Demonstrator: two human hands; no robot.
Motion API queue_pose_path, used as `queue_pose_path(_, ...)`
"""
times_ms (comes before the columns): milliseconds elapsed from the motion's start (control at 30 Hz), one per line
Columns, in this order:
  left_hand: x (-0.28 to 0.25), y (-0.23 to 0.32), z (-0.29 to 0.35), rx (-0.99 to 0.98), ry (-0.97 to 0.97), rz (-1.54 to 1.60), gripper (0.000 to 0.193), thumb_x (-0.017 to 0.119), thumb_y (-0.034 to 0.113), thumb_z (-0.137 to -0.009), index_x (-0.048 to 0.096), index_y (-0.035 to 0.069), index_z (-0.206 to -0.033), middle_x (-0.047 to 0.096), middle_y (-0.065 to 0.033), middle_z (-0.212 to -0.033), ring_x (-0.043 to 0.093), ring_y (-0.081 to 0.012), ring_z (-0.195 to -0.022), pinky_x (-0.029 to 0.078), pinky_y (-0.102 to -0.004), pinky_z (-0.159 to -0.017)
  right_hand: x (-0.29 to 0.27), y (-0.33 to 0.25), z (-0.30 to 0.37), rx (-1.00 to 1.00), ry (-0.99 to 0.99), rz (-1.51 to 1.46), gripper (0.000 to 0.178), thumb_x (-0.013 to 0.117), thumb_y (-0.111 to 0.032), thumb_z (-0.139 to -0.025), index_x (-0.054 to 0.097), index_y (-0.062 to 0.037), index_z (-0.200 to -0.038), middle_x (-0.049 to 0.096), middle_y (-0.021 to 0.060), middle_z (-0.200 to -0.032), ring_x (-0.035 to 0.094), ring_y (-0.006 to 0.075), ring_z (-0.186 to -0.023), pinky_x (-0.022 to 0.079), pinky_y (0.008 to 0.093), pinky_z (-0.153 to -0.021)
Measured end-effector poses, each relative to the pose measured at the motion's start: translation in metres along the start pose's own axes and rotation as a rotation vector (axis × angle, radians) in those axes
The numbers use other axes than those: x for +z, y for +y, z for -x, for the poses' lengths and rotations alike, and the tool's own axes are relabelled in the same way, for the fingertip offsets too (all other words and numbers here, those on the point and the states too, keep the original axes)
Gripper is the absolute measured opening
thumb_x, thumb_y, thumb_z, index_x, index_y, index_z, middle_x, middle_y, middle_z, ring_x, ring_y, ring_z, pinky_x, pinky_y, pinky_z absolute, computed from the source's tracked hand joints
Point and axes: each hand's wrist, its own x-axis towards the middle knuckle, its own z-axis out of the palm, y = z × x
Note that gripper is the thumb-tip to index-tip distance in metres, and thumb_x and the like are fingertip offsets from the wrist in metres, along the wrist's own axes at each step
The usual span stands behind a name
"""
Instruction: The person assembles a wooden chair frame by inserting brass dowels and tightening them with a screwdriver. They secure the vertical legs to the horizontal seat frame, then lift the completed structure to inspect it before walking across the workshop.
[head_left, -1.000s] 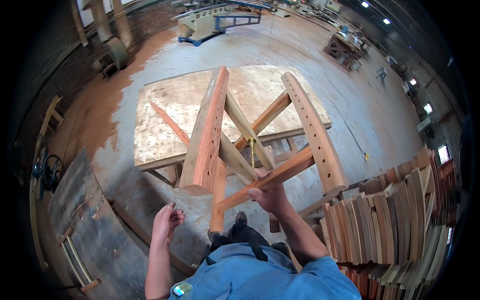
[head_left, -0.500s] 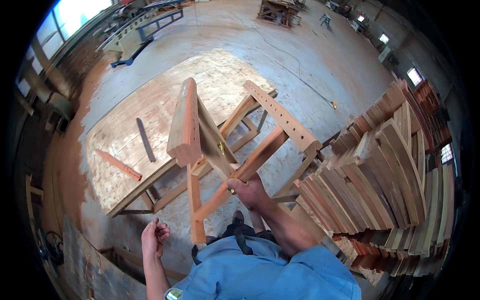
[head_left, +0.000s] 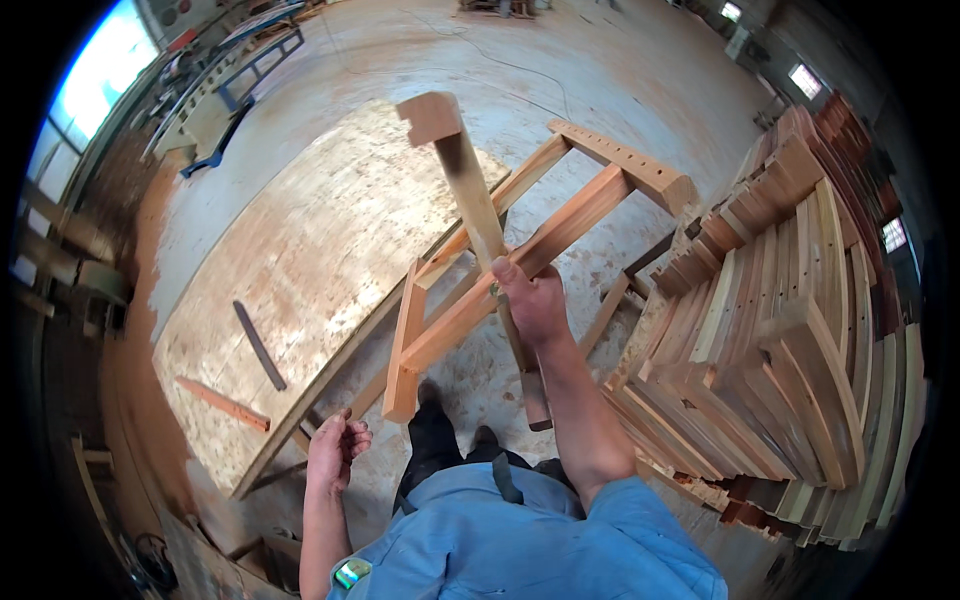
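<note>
My right hand (head_left: 535, 305) is closed around a crossed wooden frame (head_left: 580, 215) where two of its bars meet, holding it up in front of me. One long rail of the frame has a row of holes. Another bar, topped by a thick notched block (head_left: 433, 118), stands up through the crossing, and its lower end hangs near my right forearm. My left hand (head_left: 338, 450) is off to the left, near the table's front edge and apart from the frame. Its fingers are curled in; whatever they may hold is hidden.
A wooden worktable (head_left: 300, 230) bears a dark strip (head_left: 259, 345) and a reddish wooden strip (head_left: 222, 403). Many curved wooden pieces (head_left: 740, 350) are stacked at my right. Machines with a blue frame (head_left: 225, 135) stand at the far left. A cable crosses the floor beyond.
My right hand has lifted and turned the wooden frame, moving it right and away from me. The block-ended bar has swung more upright. My left hand has moved slightly rightward, fingers still curled.
</note>
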Motion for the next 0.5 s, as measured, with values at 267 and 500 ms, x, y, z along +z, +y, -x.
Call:
queue_pose_path(267,0.030,0.074,-0.117,-0.032,-0.119,-0.051,0.045,0.051,0.028,-0.097,0.045,-0.003,-0.129,0.064,-0.0092,-0.086,0.063,-0.0174,-0.072,0.053,-0.0271,-0.064,-0.036,0.013,-0.088,-0.096,0.187,0.015,0.038,0.053,-0.032,-0.096,0.057,0.0054,-0.102,0.065,0.0156,-0.082,0.064,0.0215,-0.071,0.054,0.0340,-0.064)
queue_pose_path(500,0.055,0.140,-0.196,-0.017,-0.218,-0.170,0.047,0.049,0.025,-0.097,0.042,-0.004,-0.132,0.064,-0.0080,-0.084,0.063,-0.0160,-0.072,0.053,-0.0267,-0.064,-0.033,-0.010,-0.131,-0.153,0.330,-0.009,0.035,0.051,-0.027,-0.095,0.056,0.0069,-0.103,0.065,0.0163,-0.083,0.065,0.0221,-0.073,0.054,0.0347,-0.067)
